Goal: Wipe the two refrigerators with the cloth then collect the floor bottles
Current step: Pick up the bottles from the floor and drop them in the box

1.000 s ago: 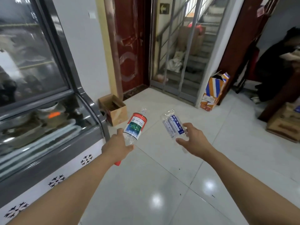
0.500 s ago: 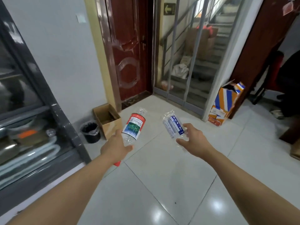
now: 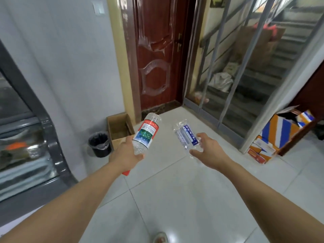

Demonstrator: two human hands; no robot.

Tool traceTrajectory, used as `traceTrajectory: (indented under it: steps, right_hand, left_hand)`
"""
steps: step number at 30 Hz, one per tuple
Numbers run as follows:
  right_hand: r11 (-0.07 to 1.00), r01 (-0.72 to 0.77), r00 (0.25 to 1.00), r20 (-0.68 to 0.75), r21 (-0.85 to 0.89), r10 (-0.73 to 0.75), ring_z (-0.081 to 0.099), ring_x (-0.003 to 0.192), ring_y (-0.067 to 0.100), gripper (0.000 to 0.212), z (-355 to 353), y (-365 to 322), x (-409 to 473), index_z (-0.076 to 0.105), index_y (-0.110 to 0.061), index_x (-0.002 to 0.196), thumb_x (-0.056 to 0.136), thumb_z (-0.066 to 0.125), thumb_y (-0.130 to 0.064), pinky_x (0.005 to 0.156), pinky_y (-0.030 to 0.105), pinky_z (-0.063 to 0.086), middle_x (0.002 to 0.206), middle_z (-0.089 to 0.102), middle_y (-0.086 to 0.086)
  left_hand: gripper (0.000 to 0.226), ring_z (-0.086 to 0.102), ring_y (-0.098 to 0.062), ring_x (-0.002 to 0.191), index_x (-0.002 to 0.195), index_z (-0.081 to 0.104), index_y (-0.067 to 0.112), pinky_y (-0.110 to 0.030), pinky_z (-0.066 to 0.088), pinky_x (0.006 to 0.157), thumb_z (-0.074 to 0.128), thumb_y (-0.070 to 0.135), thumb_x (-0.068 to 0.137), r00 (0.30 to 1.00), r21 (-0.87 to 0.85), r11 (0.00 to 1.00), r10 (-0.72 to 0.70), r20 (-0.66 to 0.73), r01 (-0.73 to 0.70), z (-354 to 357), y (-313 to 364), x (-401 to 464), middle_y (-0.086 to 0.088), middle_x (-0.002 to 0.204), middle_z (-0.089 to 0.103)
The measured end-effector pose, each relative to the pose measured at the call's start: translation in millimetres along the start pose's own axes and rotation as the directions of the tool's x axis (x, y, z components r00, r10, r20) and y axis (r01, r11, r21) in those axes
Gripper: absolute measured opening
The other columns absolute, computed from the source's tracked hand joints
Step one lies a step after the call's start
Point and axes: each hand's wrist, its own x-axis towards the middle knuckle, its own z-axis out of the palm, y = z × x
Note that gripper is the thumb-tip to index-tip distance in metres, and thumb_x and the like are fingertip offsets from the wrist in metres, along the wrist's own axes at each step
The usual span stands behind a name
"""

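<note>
A bottle in each of my hands, held out over the tiled floor.

My left hand (image 3: 126, 154) is wrapped round the red-label bottle (image 3: 145, 133), gripping it near the neck so the base tilts up and away; the red cap (image 3: 126, 172) pokes out under my palm. My right hand (image 3: 208, 151) curls thumb and fingers round the lower part of the blue-label bottle (image 3: 186, 135), which is crumpled and leans up to the left. The two bottles sit near each other but apart. The fridge (image 3: 26, 146) stands at my left. Past it, by the wall, a black bin (image 3: 99, 143) sits just beside an open box (image 3: 118, 128), both in front of my left hand. A striped box (image 3: 280, 132) stands well off to the right.
</note>
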Motion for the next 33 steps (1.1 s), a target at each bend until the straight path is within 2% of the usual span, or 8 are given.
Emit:
traceTrajectory:
  steps: [4, 7, 11, 15, 19, 25, 28, 33]
  right_hand:
    - [1.0, 0.0, 1.0, 0.011, -0.015, 0.0, 0.051, 0.085, 0.013, 0.06, -14.8, 7.6, 100.8, 0.037, -0.025, 0.132, 0.083, 0.068, -0.042, 0.068, 0.023, 0.044, 0.129, 0.056, 0.002]
    - [1.0, -0.006, 0.999, 0.046, -0.02, 0.007, 0.053, 0.088, 0.014, 0.061, -28.4, 11.3, 164.6, 0.035, -0.026, 0.134, 0.084, 0.067, -0.041, 0.071, 0.024, 0.046, 0.129, 0.055, 0.002]
    - [0.999, 0.021, 0.998, 0.064, -0.027, -0.019, 0.055, 0.095, 0.018, 0.063, -44.5, 19.2, 242.4, 0.035, -0.023, 0.134, 0.083, 0.067, -0.041, 0.076, 0.029, 0.051, 0.129, 0.055, 0.005]
    - [0.997, 0.064, 0.996, 0.069, -0.032, -0.062, 0.057, 0.107, 0.025, 0.065, -52.7, 31.1, 329.6, 0.035, -0.02, 0.135, 0.082, 0.066, -0.041, 0.087, 0.041, 0.052, 0.13, 0.054, 0.008]
    - [0.987, 0.157, 0.982, 0.113, -0.034, -0.153, 0.059, 0.101, 0.023, 0.061, -52.9, 43.2, 428.2, 0.037, -0.022, 0.131, 0.082, 0.067, -0.041, 0.086, 0.041, 0.053, 0.124, 0.058, 0.006]
    - [0.943, 0.333, 0.923, 0.209, -0.016, -0.322, 0.059, 0.088, 0.016, 0.055, -51.8, 49.8, 571.8, 0.041, -0.024, 0.125, 0.081, 0.067, -0.042, 0.078, 0.033, 0.053, 0.114, 0.061, 0.0]
    - [0.919, 0.395, 0.889, 0.254, -0.003, -0.381, 0.056, 0.082, 0.012, 0.053, -42.9, 43.2, 623.2, 0.042, -0.024, 0.122, 0.08, 0.068, -0.042, 0.066, 0.024, 0.048, 0.11, 0.061, -0.003]
    - [0.868, 0.494, 0.796, 0.374, 0.052, -0.475, 0.06, 0.084, 0.018, 0.051, -11.8, 17.6, 689.1, 0.046, -0.021, 0.12, 0.078, 0.069, -0.041, 0.072, 0.031, 0.048, 0.107, 0.065, 0.001]
  left_hand:
    - [0.067, 0.061, -0.022, 0.095, 0.122, 0.033, 0.024, -0.034, 0.049, 0.077, 0.068, 0.053, 0.073, 0.999, -0.025, 0.999, -0.028, -0.027, 0.028, 9.9, 29.4, 96.7, -0.002, 0.112, 0.061]
    - [0.067, 0.059, -0.022, 0.092, 0.126, 0.031, 0.023, -0.033, 0.048, 0.075, 0.068, 0.049, 0.075, 0.999, -0.047, 0.998, -0.042, -0.002, 0.042, 9.9, 51.8, 157.5, -0.003, 0.114, 0.06]
    - [0.065, 0.058, -0.019, 0.087, 0.125, 0.032, 0.025, -0.03, 0.043, 0.069, 0.066, 0.049, 0.075, 0.997, -0.044, 0.996, -0.074, -0.036, 0.072, 2.9, 76.7, 225.6, 0.001, 0.112, 0.061]
    - [0.065, 0.061, -0.022, 0.096, 0.124, 0.034, 0.027, -0.03, 0.044, 0.075, 0.067, 0.051, 0.074, 0.988, -0.032, 0.99, -0.137, -0.067, 0.136, 1.3, 94.3, 289.2, 0.001, 0.114, 0.061]
    - [0.065, 0.061, -0.024, 0.1, 0.125, 0.036, 0.023, -0.035, 0.05, 0.081, 0.066, 0.052, 0.074, 0.974, -0.053, 0.979, -0.203, -0.102, 0.199, 8.6, 110.9, 356.7, -0.001, 0.116, 0.06]
    - [0.056, 0.062, -0.016, 0.08, 0.116, 0.039, 0.026, -0.032, 0.051, 0.067, 0.063, 0.055, 0.075, 0.909, -0.148, 0.922, -0.38, -0.17, 0.358, 23.0, 138.4, 438.3, 0.005, 0.1, 0.064]
    - [0.061, 0.063, -0.023, 0.088, 0.119, 0.037, 0.02, -0.036, 0.052, 0.076, 0.067, 0.047, 0.073, 0.884, -0.186, 0.892, -0.441, -0.155, 0.412, 26.5, 141.5, 463.4, -0.002, 0.106, 0.064]
    - [0.065, 0.062, -0.028, 0.097, 0.124, 0.037, 0.016, -0.042, 0.052, 0.085, 0.07, 0.04, 0.075, 0.815, -0.223, 0.824, -0.557, -0.158, 0.52, 25.7, 124.5, 503.3, -0.007, 0.113, 0.063]
